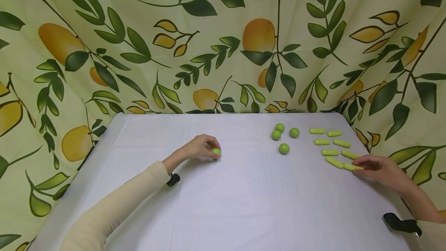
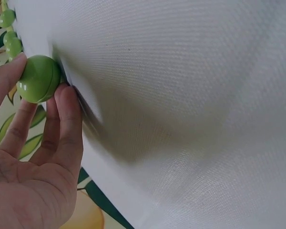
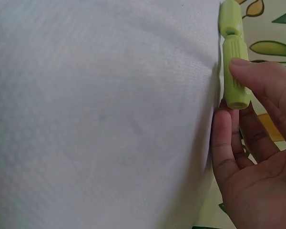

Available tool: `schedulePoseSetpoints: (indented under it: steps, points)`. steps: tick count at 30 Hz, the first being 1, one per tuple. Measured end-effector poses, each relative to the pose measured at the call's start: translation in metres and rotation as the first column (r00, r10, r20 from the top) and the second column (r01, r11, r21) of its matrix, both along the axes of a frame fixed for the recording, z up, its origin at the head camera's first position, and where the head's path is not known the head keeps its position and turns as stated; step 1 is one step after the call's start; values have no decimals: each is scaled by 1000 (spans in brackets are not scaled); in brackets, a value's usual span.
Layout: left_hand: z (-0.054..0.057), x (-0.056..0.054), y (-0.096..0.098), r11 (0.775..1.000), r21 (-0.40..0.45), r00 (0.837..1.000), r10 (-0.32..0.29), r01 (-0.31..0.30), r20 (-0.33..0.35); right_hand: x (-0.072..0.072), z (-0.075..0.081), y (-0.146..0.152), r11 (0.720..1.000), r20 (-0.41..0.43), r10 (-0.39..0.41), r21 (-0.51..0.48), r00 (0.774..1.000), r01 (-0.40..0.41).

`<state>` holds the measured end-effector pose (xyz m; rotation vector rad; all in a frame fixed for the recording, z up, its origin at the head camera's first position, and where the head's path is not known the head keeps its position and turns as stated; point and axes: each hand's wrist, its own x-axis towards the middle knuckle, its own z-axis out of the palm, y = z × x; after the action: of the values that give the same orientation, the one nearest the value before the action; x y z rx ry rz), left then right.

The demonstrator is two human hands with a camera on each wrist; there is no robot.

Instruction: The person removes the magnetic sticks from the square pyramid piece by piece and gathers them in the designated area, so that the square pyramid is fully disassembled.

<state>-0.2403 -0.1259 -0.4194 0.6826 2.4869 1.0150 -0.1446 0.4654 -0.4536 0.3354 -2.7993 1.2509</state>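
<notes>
My left hand [image 1: 201, 147] pinches a shiny green ball [image 2: 40, 78] between thumb and fingers, close over the white cloth left of the table's middle. A seam line shows round the ball in the left wrist view. At the right, my right hand [image 1: 381, 171] holds a light green ribbed stick [image 3: 235, 71] with the thumb on its ribbed side and the fingers behind and below. That stick has a blunt end with a small hole, and its far end lies in line with another green stick [image 1: 334, 162], right up against it.
Several more green balls [image 1: 284, 148] lie in a loose group right of centre. Beyond them, several light green sticks [image 1: 330, 152] form two rough columns near the right edge. A white cloth [image 1: 226, 204] covers the table, and a leaf-and-fruit patterned curtain [image 1: 223, 69] hangs behind.
</notes>
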Motion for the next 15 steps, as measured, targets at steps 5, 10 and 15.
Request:
schedulePoseSetpoints:
  steps: [5,10,15]
  points:
    - [0,0,0,1000,0,1000,-2,2,-4,-1,-3,2,1000,9,6,-17,1000,-6]
    - [0,1,0,1000,6,1000,-4,4,-4,-2,-4,3,1000,17,4,-9,1000,-4]
    - [0,1,-1,1000,7,1000,-4,4,-2,-2,-2,2,1000,20,21,-22,1000,-21]
